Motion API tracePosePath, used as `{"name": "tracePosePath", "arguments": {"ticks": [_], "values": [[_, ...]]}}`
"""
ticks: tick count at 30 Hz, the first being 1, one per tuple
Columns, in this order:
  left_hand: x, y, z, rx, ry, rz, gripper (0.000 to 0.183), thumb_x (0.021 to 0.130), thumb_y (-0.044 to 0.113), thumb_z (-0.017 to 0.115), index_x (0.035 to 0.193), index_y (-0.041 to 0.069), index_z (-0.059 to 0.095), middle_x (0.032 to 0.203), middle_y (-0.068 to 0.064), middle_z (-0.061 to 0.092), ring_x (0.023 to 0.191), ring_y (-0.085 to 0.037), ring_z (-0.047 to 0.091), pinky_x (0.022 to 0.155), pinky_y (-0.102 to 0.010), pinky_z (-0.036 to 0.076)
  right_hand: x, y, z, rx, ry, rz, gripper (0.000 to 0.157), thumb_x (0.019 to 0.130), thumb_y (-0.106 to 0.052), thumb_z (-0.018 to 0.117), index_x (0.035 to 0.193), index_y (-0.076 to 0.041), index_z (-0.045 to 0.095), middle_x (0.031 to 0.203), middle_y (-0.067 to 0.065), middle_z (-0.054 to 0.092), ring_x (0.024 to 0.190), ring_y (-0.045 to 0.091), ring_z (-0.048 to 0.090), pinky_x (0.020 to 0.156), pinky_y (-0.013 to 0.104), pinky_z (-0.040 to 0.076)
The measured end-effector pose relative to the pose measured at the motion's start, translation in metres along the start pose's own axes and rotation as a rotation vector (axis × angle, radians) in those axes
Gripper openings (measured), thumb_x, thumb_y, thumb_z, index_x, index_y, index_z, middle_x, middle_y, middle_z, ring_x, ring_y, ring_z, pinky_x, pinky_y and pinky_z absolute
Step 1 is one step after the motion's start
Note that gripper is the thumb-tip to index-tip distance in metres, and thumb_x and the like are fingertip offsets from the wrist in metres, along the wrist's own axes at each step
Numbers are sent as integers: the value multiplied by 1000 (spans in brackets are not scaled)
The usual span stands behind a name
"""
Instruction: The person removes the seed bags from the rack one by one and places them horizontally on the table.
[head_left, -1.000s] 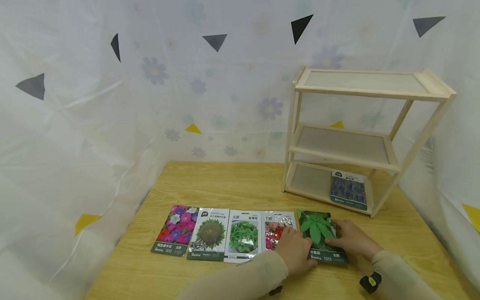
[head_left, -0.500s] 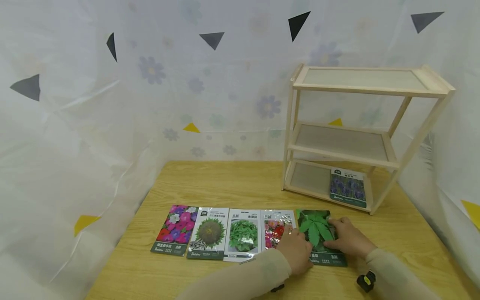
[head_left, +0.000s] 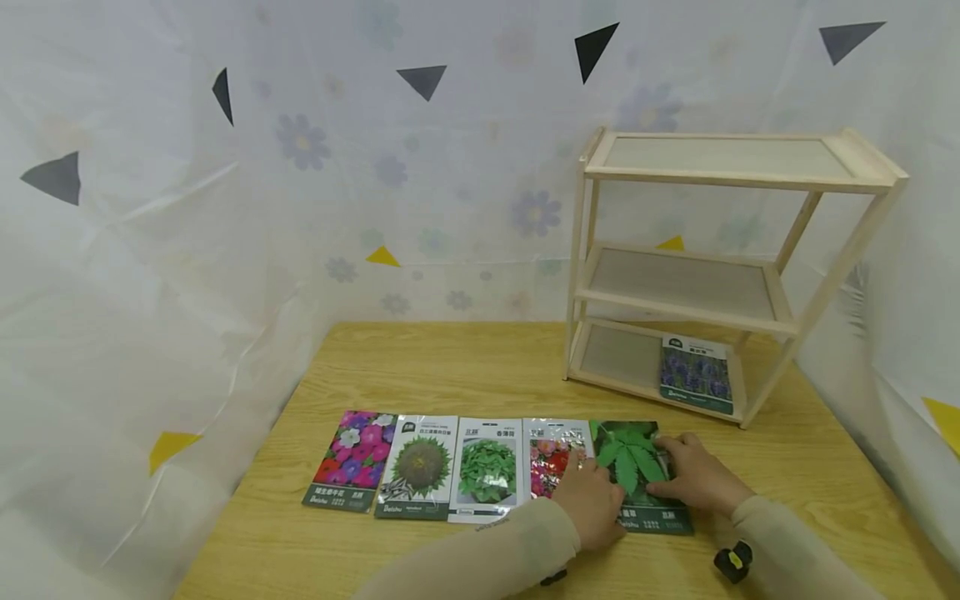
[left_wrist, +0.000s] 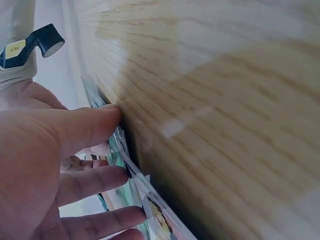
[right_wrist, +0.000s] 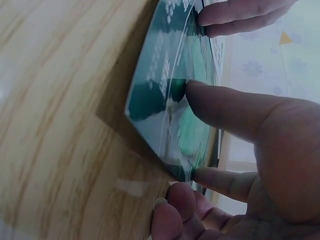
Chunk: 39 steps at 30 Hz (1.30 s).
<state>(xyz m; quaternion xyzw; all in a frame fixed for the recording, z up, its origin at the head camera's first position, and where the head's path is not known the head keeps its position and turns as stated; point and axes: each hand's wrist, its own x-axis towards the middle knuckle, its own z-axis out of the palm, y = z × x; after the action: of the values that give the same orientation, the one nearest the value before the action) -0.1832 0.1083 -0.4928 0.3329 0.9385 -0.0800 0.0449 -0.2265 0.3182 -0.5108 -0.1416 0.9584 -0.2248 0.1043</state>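
A row of several seed packets lies flat on the table. At its right end is a packet with a green leaf picture [head_left: 632, 454]. My right hand [head_left: 701, 475] holds that packet by its right side, thumb on its face and fingers at its edge. My left hand [head_left: 588, 500] rests with extended fingers over the red-flower packet [head_left: 551, 454] and the leaf packet's left edge, covering their lower parts. In the left wrist view, the left fingers [left_wrist: 95, 182] reach along the packets. The right wrist view shows the right thumb [right_wrist: 225, 107] on the leaf packet [right_wrist: 192, 120].
Left along the row lie a green-herb packet [head_left: 486, 471], a sunflower packet [head_left: 417, 471] and a petunia packet [head_left: 352, 458]. A three-tier wooden shelf [head_left: 690, 312] stands at the back right. On its bottom tier lies a purple-flower packet [head_left: 696, 375].
The leaf packet has slid slightly left, closing the gap to the red-flower packet. My right hand moved left with it. My left hand shifted slightly right, then stayed nearly still.
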Motion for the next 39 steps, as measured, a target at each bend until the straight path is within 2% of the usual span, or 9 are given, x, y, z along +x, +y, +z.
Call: {"name": "tracePosePath", "arguments": {"ticks": [9,19,26,30,33,37,39], "values": [[-2,2,-2,9,2,-3,47,76,65,57,111,34,61,116,7,56,116,-17,44,106,-48,18,-1,-1,-2,14,1,-12,88,66,-53,75,128,2,47,114,28,42,95,37,52,70,51,47],[-4,-1,-2,11,36,-4,45,76,63,58,107,30,63,114,6,56,114,-19,46,106,-47,21,-1,-2,-1,12,9,-7,87,66,-53,75,128,2,48,114,26,43,96,37,51,72,51,47],[-2,-1,-7,-5,48,3,47,77,62,57,109,28,62,118,4,55,117,-20,43,105,-50,20,-4,6,-9,69,32,-19,80,74,-50,70,128,5,46,118,27,48,105,42,49,82,54,43],[5,-1,-18,12,75,-7,44,80,62,54,107,28,60,117,5,55,117,-19,42,105,-51,20,-3,12,-25,115,79,-21,74,81,-44,65,130,8,43,119,29,49,101,41,53,76,51,47],[14,-2,-29,48,100,-15,46,82,61,52,114,28,58,119,5,53,117,-18,42,105,-50,21,2,15,-37,84,156,-42,71,85,-44,62,130,8,43,121,30,48,98,43,54,71,51,48],[32,-3,-44,65,91,-25,58,85,60,48,133,27,44,129,6,46,121,-16,39,106,-45,22,12,17,-50,7,248,-48,74,86,-51,55,127,10,45,122,34,45,105,50,46,79,59,42],[44,-4,-50,41,77,-36,58,86,58,47,135,28,40,131,5,44,122,-16,38,106,-43,23,20,20,-54,-30,273,-32,77,87,-53,52,126,12,44,122,37,42,108,53,40,83,63,36]]}}
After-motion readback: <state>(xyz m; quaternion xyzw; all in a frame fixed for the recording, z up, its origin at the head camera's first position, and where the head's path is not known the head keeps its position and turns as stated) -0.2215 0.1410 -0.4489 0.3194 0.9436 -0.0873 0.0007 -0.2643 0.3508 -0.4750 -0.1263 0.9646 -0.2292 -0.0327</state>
